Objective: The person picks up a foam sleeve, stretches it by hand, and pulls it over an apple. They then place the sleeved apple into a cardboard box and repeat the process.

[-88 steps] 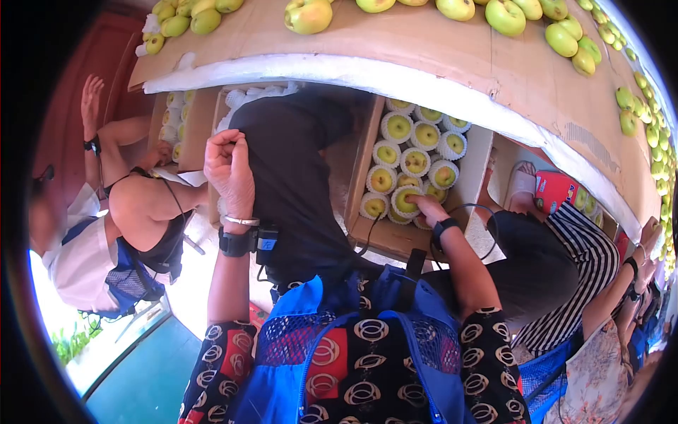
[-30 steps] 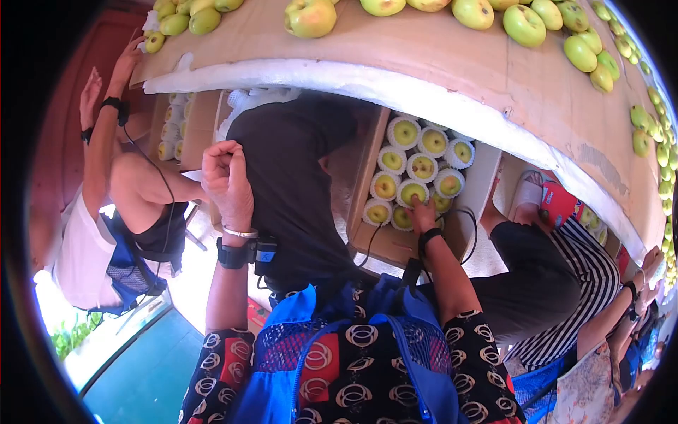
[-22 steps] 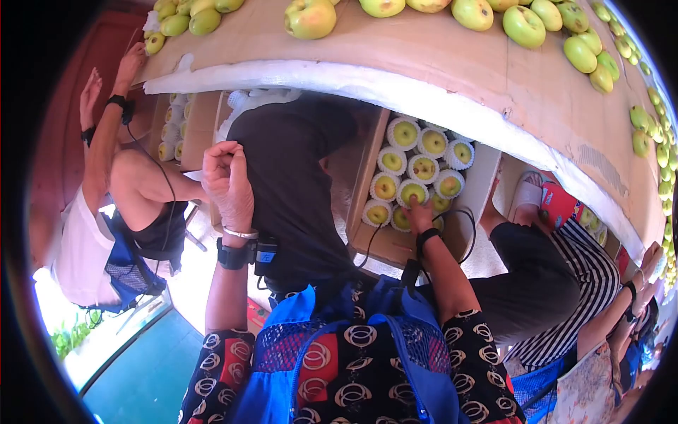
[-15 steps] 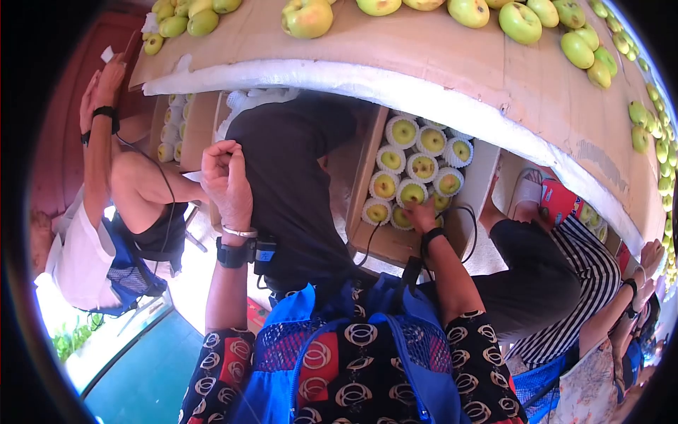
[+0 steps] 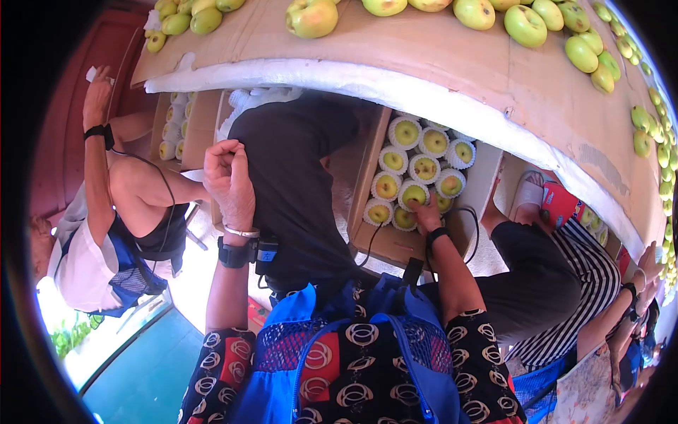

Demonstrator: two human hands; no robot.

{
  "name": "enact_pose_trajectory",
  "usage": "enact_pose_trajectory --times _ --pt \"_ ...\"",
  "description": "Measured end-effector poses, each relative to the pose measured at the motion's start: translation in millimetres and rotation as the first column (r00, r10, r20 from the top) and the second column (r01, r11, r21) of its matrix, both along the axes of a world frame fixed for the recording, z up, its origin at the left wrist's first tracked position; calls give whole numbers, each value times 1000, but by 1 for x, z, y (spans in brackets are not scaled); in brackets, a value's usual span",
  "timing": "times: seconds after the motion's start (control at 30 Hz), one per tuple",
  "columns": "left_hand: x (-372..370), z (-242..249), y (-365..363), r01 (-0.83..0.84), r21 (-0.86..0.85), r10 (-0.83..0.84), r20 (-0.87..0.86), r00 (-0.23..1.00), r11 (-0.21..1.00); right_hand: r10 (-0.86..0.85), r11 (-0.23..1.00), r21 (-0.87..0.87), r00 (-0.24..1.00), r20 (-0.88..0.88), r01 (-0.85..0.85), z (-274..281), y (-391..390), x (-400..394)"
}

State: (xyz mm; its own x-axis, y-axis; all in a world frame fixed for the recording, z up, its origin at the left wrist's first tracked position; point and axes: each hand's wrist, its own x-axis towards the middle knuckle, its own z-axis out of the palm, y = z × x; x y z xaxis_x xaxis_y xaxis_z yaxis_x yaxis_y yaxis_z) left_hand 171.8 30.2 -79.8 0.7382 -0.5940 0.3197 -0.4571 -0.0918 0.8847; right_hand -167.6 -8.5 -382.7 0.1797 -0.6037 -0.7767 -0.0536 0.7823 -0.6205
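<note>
My left hand (image 5: 230, 182) is raised over my dark-trousered leg, its fingers curled together; whatever they may hold is too small to make out. A bracelet and a black strap with a small device circle that wrist. My right hand (image 5: 426, 215) reaches into a cardboard box (image 5: 397, 244) between my knees, its fingers on an apple (image 5: 413, 197) in a white foam net. Several more netted apples (image 5: 424, 168) fill the box in rows, stems or blossom ends up.
A cardboard-covered table edge (image 5: 395, 53) with loose green-yellow apples (image 5: 525, 26) runs across the top. At the left a person (image 5: 92, 233) sits near another box (image 5: 201, 127) of netted apples. Another person in striped trousers (image 5: 558, 304) sits at the right by a red box (image 5: 561, 205).
My right hand has shifted very slightly over the apple. The left-hand person's arms have moved, with one hand now raised apart. My left hand keeps its curled pose.
</note>
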Motion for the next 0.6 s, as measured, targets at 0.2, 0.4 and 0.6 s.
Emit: enact_pose_trajectory --times 0.2,0.4,0.6 --pt "-2 3 -1 5 -1 -5 -17 1000 1000 168 974 -132 977 -133 -186 -1 -6 -2" --pt "2 -1 2 25 -14 -25 -18 1000 1000 146 881 -400 950 -276 -252 -2 -3 -3" --pt "1 1 -2 8 -13 -8 4 1000 1000 235 816 -468 935 -266 -339 -9 0 -7"
